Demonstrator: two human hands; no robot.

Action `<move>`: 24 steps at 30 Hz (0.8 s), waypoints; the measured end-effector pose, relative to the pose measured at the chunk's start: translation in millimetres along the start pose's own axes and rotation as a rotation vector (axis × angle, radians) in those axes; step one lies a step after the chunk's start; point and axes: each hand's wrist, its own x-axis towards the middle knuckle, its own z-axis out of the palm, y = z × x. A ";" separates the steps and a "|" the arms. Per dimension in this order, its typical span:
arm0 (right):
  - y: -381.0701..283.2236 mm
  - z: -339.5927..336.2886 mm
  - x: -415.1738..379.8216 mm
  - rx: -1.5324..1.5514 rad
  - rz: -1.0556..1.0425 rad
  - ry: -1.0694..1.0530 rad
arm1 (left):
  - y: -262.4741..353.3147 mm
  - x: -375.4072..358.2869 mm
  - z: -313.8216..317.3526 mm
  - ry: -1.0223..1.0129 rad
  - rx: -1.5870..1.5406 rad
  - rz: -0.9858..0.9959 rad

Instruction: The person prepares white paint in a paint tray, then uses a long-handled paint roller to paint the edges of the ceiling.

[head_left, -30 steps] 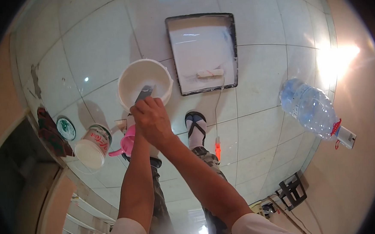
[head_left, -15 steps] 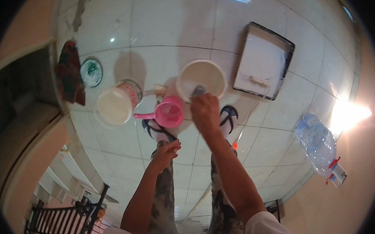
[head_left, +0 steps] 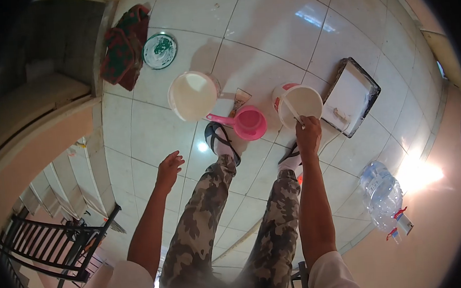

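My right hand (head_left: 309, 134) is closed on a pale, flat stick-like strip (head_left: 293, 108) that slants across the mouth of a white bucket (head_left: 277, 100) with red marks on its side. What lies deeper in that bucket is hard to make out. Over the floor at the left, my left hand (head_left: 170, 169) holds nothing, its fingers apart. Between the buckets sits a pink dipper (head_left: 250, 122), its handle pointing left. A second white bucket (head_left: 193, 96) with pale contents stands left of it. Right of my right hand, a black-edged paint tray (head_left: 360, 70) holds white paint and what looks like a roller (head_left: 340, 114).
Behind the dipper lies a flat brush or scraper (head_left: 240, 100). A green-smeared lid (head_left: 160, 50) and a red-green cloth (head_left: 124, 50) are at the upper left. A large clear bottle (head_left: 381, 190) lies near the right wall. Black railings (head_left: 52, 244) and stairs are lower left.
The view has shifted and turned. My right hand has gone from a grey-looking piece over the bucket to gripping the pale strip at its near rim. My left hand has moved left, away from my leg.
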 end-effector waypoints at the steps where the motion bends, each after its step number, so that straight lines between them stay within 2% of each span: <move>1: -0.5 -1.2 -6.0 -0.016 0.020 0.007 | -9.5 -7.7 -9.3 0.006 0.068 0.079; 6: 3.2 -24.6 -52.1 -0.091 0.130 -0.036 | -139.8 -98.7 -108.3 0.027 0.109 -0.061; 10: 2.9 -56.5 -98.4 -0.265 0.213 -0.122 | -275.7 -240.2 -196.3 0.226 -0.026 -0.288; 12: 25.9 -65.3 -129.3 -0.274 0.125 -0.039 | -352.3 -311.6 -224.0 0.356 -0.127 -0.368; 13: 18.4 -79.5 -140.7 -0.196 0.149 -0.017 | -374.9 -347.3 -221.6 0.456 -0.092 -0.370; 14: 9.5 -95.6 -157.7 -0.119 0.176 -0.012 | -434.2 -377.9 -229.0 0.461 -0.047 -0.223; 15: 6.8 -111.5 -178.1 -0.156 0.157 -0.106 | -516.9 -407.3 -239.7 0.464 0.315 -0.048; 16: 5.7 -127.8 -193.7 -0.195 0.120 -0.189 | -498.4 -444.9 -216.8 0.512 0.104 -0.114; 17: 0.8 -141.3 -214.3 -0.148 0.071 -0.174 | -522.0 -470.7 -200.6 0.622 -0.029 -0.185; 18: -3.8 -156.4 -237.1 -0.086 0.049 -0.185 | -550.4 -495.5 -188.9 0.646 0.023 -0.161; 19: -7.9 -170.8 -256.5 -0.154 0.052 -0.214 | -565.6 -521.8 -170.0 0.692 -0.066 -0.207; 20: -10.0 -183.5 -277.0 -0.169 0.020 -0.195 | -560.9 -550.2 -155.6 0.693 -0.072 -0.379; 22: -8.1 -211.7 -284.7 -0.306 -0.054 -0.248 | -612.3 -586.6 -106.7 0.672 0.053 -0.385; 24: -26.6 -237.0 -303.5 -0.403 -0.135 -0.278 | -617.2 -635.7 -74.4 0.655 0.006 -0.483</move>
